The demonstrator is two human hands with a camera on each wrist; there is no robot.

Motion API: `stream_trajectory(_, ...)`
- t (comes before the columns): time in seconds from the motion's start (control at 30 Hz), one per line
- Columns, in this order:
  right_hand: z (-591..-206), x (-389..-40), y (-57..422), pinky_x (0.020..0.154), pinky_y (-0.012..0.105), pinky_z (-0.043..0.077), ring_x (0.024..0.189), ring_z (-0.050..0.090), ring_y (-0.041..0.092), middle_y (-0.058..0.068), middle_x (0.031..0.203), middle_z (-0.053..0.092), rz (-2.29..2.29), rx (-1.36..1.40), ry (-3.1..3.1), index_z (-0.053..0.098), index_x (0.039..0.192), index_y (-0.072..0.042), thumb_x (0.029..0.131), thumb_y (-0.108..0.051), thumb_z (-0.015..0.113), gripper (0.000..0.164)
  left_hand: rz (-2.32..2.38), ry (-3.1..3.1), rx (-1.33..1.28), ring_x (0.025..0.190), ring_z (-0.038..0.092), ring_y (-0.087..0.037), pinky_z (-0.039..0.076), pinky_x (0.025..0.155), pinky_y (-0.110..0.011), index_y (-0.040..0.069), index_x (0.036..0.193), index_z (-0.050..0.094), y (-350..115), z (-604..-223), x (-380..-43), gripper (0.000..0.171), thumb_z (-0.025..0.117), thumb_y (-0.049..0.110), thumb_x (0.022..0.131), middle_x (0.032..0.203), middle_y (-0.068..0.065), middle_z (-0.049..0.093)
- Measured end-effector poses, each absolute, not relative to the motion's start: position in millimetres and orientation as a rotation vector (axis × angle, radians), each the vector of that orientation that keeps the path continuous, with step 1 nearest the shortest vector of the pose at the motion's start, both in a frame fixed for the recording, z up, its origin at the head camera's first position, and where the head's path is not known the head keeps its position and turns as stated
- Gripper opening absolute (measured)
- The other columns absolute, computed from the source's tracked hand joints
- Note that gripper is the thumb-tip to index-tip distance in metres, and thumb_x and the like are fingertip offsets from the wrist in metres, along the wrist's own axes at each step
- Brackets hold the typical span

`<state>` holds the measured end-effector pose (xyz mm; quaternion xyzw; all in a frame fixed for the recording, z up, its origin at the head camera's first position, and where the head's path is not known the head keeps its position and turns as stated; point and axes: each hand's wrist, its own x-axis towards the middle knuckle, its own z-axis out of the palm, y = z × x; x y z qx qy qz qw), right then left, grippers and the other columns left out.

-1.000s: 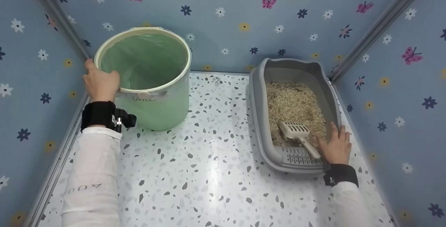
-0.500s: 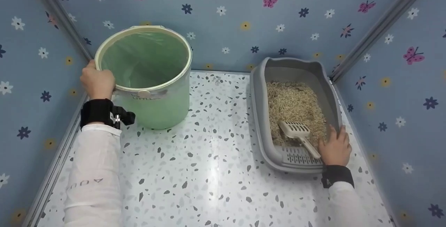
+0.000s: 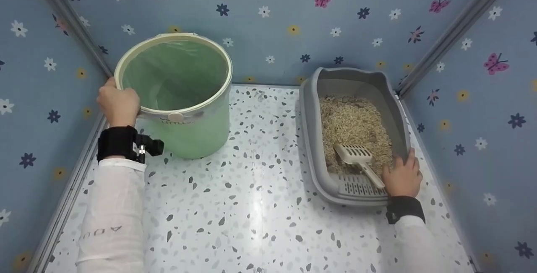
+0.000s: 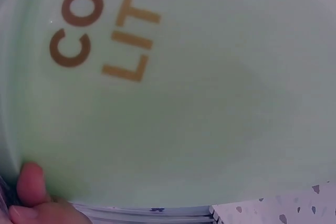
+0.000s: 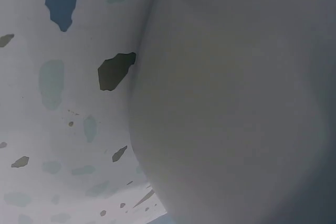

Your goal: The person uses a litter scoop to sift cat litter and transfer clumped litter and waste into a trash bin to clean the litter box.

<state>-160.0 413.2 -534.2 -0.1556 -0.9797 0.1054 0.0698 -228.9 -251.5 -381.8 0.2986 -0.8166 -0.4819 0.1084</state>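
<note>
At the left of the head view, my left hand grips the cream rim of a green trash bin on its near left side. The bin stands upright with a thin liner inside. In the left wrist view, curled fingers press up under the rim, beside the printed wall. On the right, my right hand holds the right side wall of a grey litter box, thumb toward the inside and fingers over the edge. A beige litter scoop lies on the cat litter, its handle near my right thumb.
A speckled white floor lies between the bin and the box. Blue flowered walls stand behind and on both sides, with grey metal strips in the corners. The right wrist view is mostly filled by a blurred grey surface.
My left thumb has come out from inside the bin's rim, and that hand has closed at its outer side. My right hand has settled on the box's edge. Bin and box stay about in place.
</note>
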Motion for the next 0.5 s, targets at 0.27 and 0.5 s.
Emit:
stream_trajectory(0.27,-533,-161,412,0.102,0.066,0.023,0.138,0.018,0.044,0.02,0.156,0.009,0.343,-0.489,-2.909,0.037,0.141,-0.003,0.093,-0.03,0.045,0.056,-1.448,-2.426,0.795,0.074,0.061,-0.017,0.052,0.048,-0.022,0.016,0.145,0.04,-244,-385,-214,0.055,0.034,0.005,0.091,0.131,-0.02,0.053)
stream_trajectory(0.5,-535,-162,413,0.101,0.065,0.028,0.136,0.023,0.043,0.023,0.154,0.014,0.346,-0.538,-2.88,0.013,0.15,-0.002,0.091,-0.029,0.047,0.074,-1.423,-2.44,0.712,0.058,0.06,-0.01,0.049,0.041,-0.023,0.012,0.143,0.043,-239,-388,-203,0.057,0.034,0.002,0.088,0.122,-0.025,0.057)
